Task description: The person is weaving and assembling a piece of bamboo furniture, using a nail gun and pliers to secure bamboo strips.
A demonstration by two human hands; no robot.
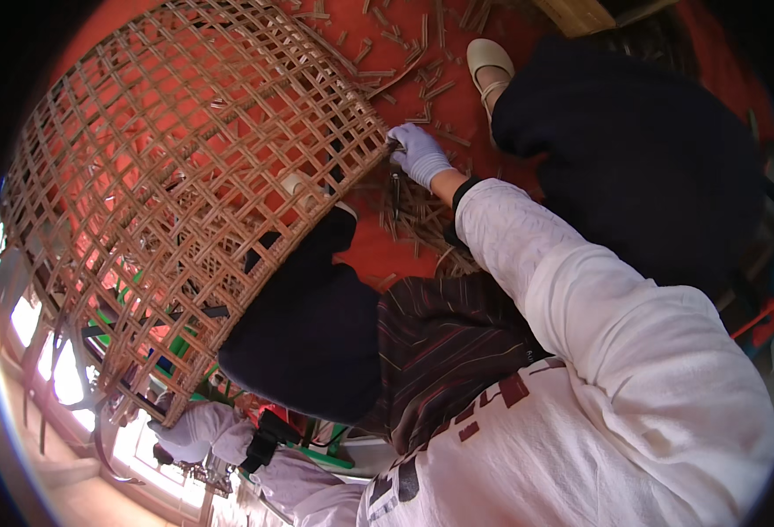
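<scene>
A large openwork panel woven from brown cane strips (194, 167) fills the left side, standing tilted in front of me. My right hand (419, 155), in a pale glove, is closed at the panel's right corner, its fingertips pressed to the edge. Just below those fingers shows a slim dark metal tool (396, 191); whether the hand holds it too, I cannot tell. Down at the lower left, my left hand (189, 430), gloved as well, is at the panel's bottom corner, its fingers partly hidden and seemingly closed round the edge. Loose strip ends (44, 378) hang off the panel's left side.
Short cane offcuts (422, 83) litter the red floor (365, 233), with a denser heap (422, 220) beyond my lap. My dark-trousered legs (308, 334) stand either side. A wooden box edge (576, 13) is at the top right. Green frame parts (172, 338) show through the weave.
</scene>
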